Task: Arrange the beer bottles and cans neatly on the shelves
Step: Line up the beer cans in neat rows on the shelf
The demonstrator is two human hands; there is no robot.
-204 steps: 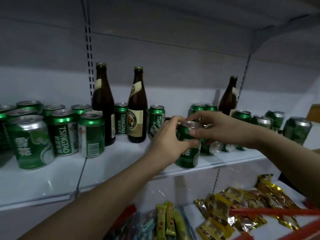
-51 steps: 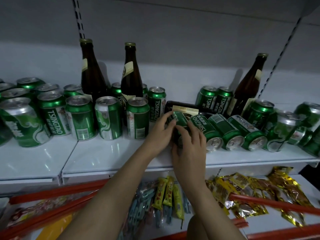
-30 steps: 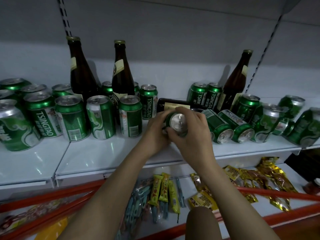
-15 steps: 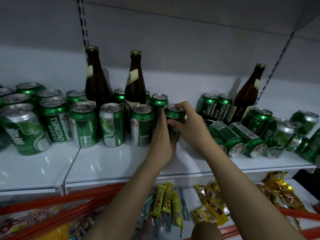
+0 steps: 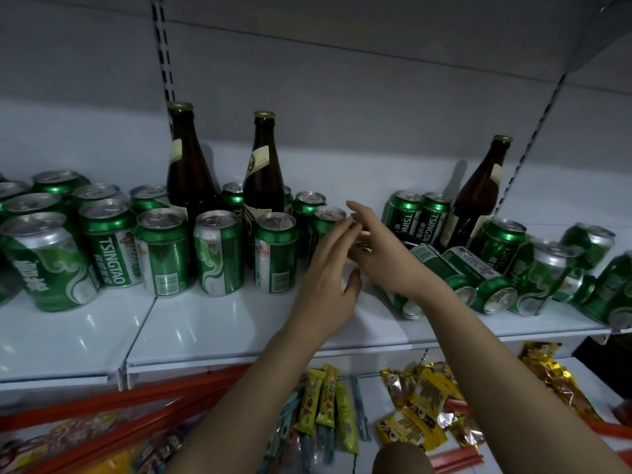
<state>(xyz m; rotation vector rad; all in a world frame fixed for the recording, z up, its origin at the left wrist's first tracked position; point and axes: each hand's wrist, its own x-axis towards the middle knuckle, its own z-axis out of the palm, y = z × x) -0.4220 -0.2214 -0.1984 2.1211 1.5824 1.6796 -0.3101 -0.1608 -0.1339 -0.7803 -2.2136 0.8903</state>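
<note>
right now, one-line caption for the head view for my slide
Both hands, left hand and right hand, open beside an upright green can on the white shelf; tipped cans lie right.

One head-worn wide-angle view faces the shelf squarely from close up, looking forward and slightly down. The shelf crosses mid-frame, the wall fills the top, and both forearms enter from the bottom edge.
</note>
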